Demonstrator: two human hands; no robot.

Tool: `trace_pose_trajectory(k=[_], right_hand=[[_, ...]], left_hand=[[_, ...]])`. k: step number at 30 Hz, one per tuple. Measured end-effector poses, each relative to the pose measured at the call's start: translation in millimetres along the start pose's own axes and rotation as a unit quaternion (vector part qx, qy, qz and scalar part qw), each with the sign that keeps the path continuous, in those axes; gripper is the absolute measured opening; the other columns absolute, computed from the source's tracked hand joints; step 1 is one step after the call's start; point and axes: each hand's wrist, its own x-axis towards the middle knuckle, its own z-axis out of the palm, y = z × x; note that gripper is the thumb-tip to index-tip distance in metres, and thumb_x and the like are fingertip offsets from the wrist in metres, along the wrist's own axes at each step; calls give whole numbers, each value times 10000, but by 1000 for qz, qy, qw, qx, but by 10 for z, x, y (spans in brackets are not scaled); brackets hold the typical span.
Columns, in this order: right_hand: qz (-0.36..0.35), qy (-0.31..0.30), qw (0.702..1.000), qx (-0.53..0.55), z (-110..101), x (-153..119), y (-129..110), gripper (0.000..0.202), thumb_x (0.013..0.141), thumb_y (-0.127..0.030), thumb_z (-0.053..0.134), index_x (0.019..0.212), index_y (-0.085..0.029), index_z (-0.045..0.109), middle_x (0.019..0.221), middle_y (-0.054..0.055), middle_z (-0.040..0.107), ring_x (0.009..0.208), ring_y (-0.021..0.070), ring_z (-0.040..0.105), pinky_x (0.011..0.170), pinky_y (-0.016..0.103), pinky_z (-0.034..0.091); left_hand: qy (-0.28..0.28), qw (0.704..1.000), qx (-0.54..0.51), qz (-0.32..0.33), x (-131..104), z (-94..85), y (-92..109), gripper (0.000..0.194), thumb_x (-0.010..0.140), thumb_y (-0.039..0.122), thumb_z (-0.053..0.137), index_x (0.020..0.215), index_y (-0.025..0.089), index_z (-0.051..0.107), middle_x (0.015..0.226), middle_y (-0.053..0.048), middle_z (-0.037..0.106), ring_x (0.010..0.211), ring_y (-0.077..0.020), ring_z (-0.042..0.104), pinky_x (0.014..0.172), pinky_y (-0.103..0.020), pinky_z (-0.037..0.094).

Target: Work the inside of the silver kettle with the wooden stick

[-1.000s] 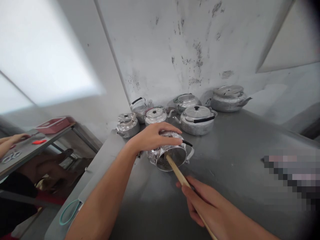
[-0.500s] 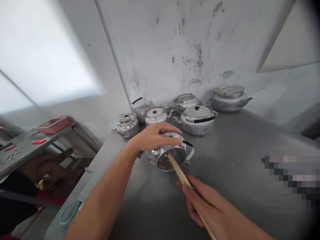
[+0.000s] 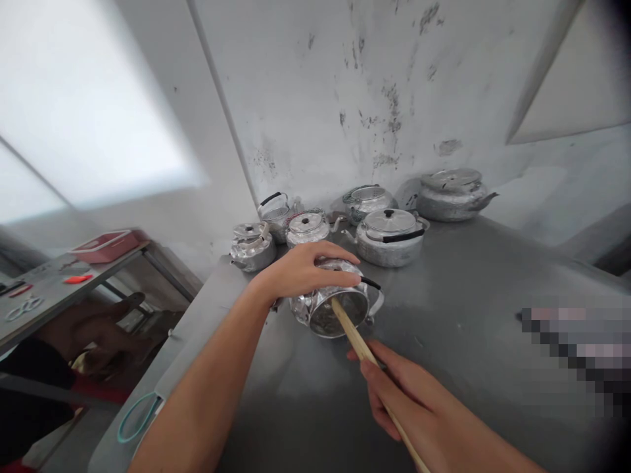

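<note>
A dented aluminium kettle (image 3: pixel 302 309) lies tilted on its side on the grey metal table, its round mouth facing me. My left hand (image 3: pixel 320 268) is laid over its upper side, thumb and fingers curved around the body and gripping it. Beside the thumb is the black grip (image 3: pixel 371 283) of the kettle's handle. A pale wooden stick (image 3: pixel 351 332) reaches into the mouth, and my right hand (image 3: pixel 394 387) is wrapped around its shaft. Shadow and the rim hide the stick's far tip.
Several aluminium kettles, including a lidded one (image 3: pixel 392 246) and a large one (image 3: pixel 451 197), stand along the wall. At left, a lower bench (image 3: pixel 54 292) bears scissors (image 3: pixel 23 309) and a pink basket (image 3: pixel 106 246); a person sits partly hidden beneath. A teal loop (image 3: pixel 135 420) hangs at the table's left edge.
The wooden stick and my right hand have shifted very slightly at the kettle's mouth. My left hand and the kettle look unmoved.
</note>
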Motion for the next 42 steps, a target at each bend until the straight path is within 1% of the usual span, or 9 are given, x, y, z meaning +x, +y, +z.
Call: trace_pose_trajectory(k=[4,13,20,25,31,33,35,39,42], right_hand=[[14,-26,999,29,3,-10,26,363,998,-549,364,839,-240,469,673,-37,439,628,152,374,594,279,359],[-3,-12,999,31,-116,3,-51,340,1013,-524,358,896,-231,483,677,-50,430,603,141,364,541,265,340],[31,-6,999,2,-191,72,-129,388,1019,-537,373,845,-215,504,651,-50,442,563,119,367,502,240,322],[26,2,999,19,-197,119,-78,286,1004,-463,429,1058,-206,543,654,-63,441,567,130,380,491,229,318],[-14,15,998,-57,-251,121,-94,250,985,-427,500,1004,-208,619,765,0,598,726,177,554,664,269,458],[-24,29,996,-85,-283,108,-119,250,979,-428,511,994,-213,637,917,42,682,896,214,621,835,304,488],[-24,33,994,-99,-299,95,-134,252,977,-432,512,981,-219,647,974,52,707,955,230,637,888,316,484],[5,26,997,-76,-237,67,-101,292,967,-472,519,979,-218,662,707,-1,613,659,181,580,627,270,484],[40,34,998,-25,-155,47,-25,437,950,-612,501,913,-210,667,592,-33,497,541,149,487,506,241,424]], left_hand=[[3,1000,1,0,5,0,2,436,891,536,686,1234,271,738,1398,-44,636,1231,-280,595,977,-327,482],[5,1000,-6,-3,-4,-27,-28,452,895,545,674,1248,269,732,1401,-46,635,1209,-274,602,954,-315,478],[5,998,-56,-40,-4,-107,-140,511,890,597,656,1275,266,715,1357,-63,659,981,-235,656,776,-306,476],[11,996,-76,-36,-8,-131,-174,497,881,582,676,1254,257,728,1320,-61,673,1036,-246,643,802,-296,468],[3,996,-73,-60,-26,-201,-229,541,890,614,644,1303,268,700,1218,-60,703,699,-138,564,619,-273,392],[10,995,-70,-64,-23,-219,-253,550,892,615,633,1313,266,696,1193,-60,710,716,-145,575,624,-273,400],[18,996,-69,-62,-16,-226,-269,548,891,616,631,1305,265,703,1183,-61,715,775,-168,604,657,-279,421],[13,996,-76,-55,-4,-213,-257,528,893,615,639,1287,272,714,1279,-63,690,861,-196,638,713,-296,450],[8,996,-81,-43,1,-188,-219,505,884,597,666,1273,279,726,1378,-54,647,1080,-254,645,851,-314,488]])
